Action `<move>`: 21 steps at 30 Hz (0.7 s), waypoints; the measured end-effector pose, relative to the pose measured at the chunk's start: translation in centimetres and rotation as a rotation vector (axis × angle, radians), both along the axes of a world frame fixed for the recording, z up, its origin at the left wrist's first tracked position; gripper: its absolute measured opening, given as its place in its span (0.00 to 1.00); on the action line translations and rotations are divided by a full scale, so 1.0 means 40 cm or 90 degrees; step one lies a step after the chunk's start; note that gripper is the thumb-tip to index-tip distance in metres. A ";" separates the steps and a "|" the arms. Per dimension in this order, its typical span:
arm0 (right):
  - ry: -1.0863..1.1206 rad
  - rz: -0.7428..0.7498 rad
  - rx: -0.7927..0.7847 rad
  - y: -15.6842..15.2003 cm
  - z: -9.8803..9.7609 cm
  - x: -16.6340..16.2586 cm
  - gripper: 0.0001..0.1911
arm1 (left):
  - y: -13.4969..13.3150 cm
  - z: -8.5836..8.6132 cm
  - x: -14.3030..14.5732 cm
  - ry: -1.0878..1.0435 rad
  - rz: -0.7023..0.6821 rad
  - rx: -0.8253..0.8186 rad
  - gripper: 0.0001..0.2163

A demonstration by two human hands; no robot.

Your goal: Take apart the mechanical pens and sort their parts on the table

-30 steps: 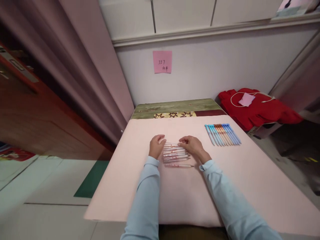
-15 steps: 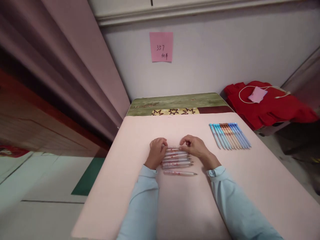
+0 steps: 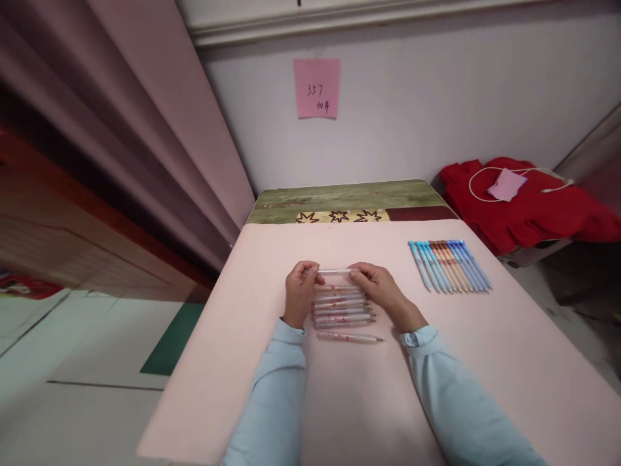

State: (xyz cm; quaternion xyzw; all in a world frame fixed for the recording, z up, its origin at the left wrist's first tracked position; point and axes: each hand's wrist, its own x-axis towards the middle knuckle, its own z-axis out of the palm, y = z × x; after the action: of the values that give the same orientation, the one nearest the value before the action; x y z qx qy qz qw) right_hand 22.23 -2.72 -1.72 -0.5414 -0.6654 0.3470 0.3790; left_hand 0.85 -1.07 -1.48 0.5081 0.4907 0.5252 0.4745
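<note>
Several clear pens with red marks (image 3: 342,310) lie side by side in a row on the pink table cover (image 3: 485,362). One more clear pen (image 3: 350,337) lies a little apart, nearest me. My left hand (image 3: 299,292) and my right hand (image 3: 379,288) each pinch one end of a single clear pen (image 3: 336,271), held level just beyond the far end of the row. Both hands' fingers are curled closed around that pen.
A second row of blue and orange pens (image 3: 450,264) lies at the table's right. A red cloth (image 3: 524,200) with a white cable and a pink paper sits right of the table. A pink note (image 3: 316,88) hangs on the wall; a curtain (image 3: 145,116) hangs at the left.
My hands have lifted one clear pen from the far end of the row and moved it slightly away from me. The camera tilted down a little earlier.
</note>
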 end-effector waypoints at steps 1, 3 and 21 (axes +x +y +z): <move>0.061 -0.002 -0.013 0.000 -0.002 -0.003 0.18 | 0.001 0.000 0.004 -0.020 -0.007 -0.017 0.12; 0.152 -0.014 -0.034 0.003 -0.007 -0.008 0.18 | 0.002 0.001 0.010 -0.045 -0.034 -0.044 0.14; 0.224 -0.127 -0.087 0.014 -0.024 -0.006 0.27 | 0.001 0.010 0.004 0.114 -0.036 0.032 0.11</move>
State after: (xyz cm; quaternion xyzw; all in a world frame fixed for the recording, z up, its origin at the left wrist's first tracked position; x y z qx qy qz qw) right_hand 21.99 -2.14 -2.68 -0.5602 -0.5071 0.4414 0.4839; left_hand 1.01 -1.05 -1.08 0.5783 0.5037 0.4761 0.4303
